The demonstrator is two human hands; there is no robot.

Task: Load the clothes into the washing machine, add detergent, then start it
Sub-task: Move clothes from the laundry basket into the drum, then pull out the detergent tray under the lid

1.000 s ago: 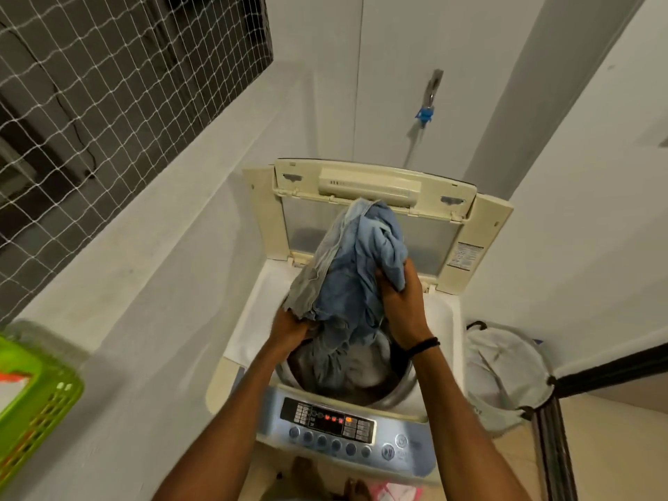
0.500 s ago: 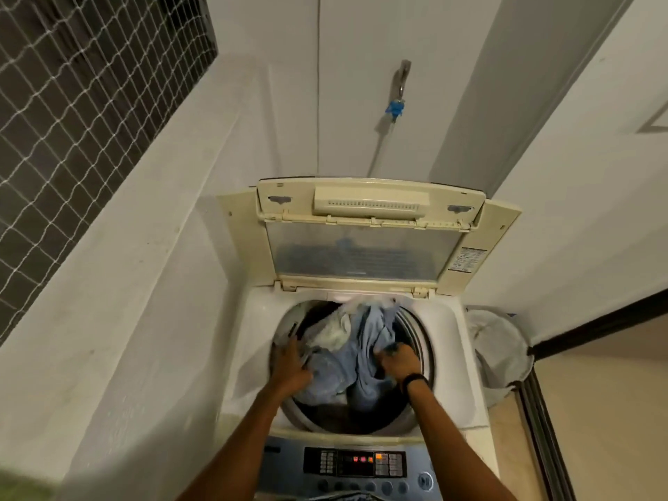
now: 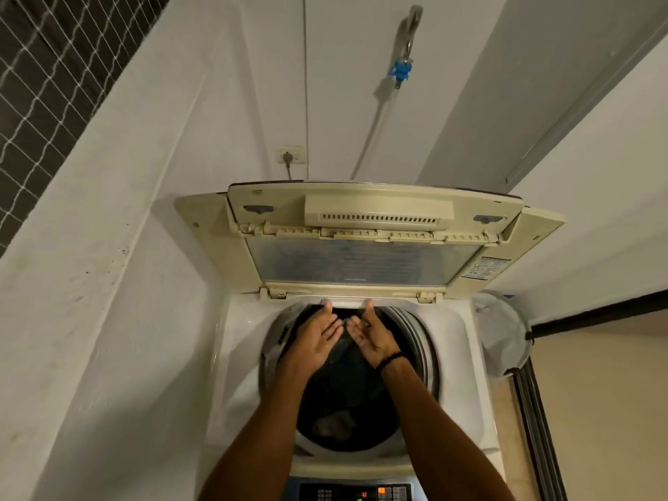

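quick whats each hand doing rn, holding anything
Left hand: open, fingers straight, holding nothing, above the drum.
Right hand: open, fingers straight, holding nothing, above the drum.

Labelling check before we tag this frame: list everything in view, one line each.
white top-loading washing machine: 1, white, centre
cream plastic hinged lid: 1, cream, raised upright at the machine's back
round steel-rimmed drum: 1, grey rim, dark inside, open at the top
clothes: count unclear, dim, low in drum
blue-grey control panel: 1, lights on, machine's front edge
white wall socket: 1, plug in it, wall behind the lid
metal tap with blue fitting: 1, high on wall
pale fabric laundry bag: 1, grey-white, right of machine
white netting: 1, top left
black wristband: 1, right wrist
left hand: open, empty, over drum
right hand: open, empty, over drum
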